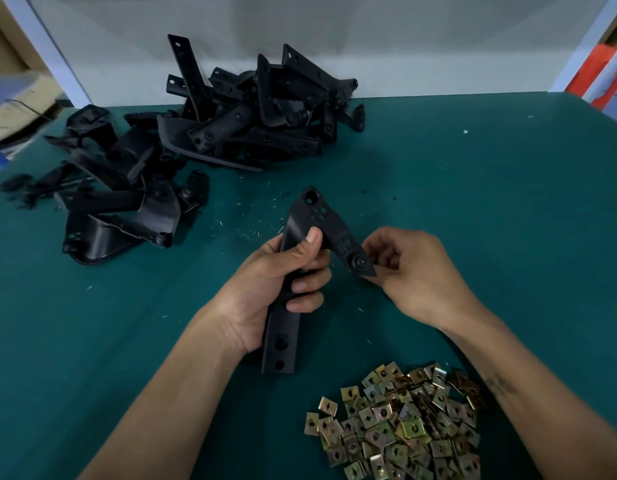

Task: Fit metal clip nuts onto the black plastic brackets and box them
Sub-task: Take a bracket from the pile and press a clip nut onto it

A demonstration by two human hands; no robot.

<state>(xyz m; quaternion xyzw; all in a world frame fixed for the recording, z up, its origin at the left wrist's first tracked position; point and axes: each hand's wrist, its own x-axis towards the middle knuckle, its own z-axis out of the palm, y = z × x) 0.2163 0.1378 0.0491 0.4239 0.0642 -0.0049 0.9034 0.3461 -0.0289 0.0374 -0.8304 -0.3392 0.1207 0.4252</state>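
My left hand (279, 271) grips a black plastic bracket (302, 220) around its long arm, holding it above the green table (490, 202). The bracket bends at its top, and a shorter arm slopes down to the right. My right hand (407, 271) has its fingers curled at the tip of that shorter arm, touching it; whether a clip nut is between the fingers is hidden. A heap of brass-coloured metal clip nuts (400, 424) lies on the table near me, below my right forearm.
A big pile of black plastic brackets (237, 112) fills the far left and centre of the table, against a grey back panel. Small plastic shavings litter the mat. Cardboard boxes (16, 109) stand beyond the table's left edge.
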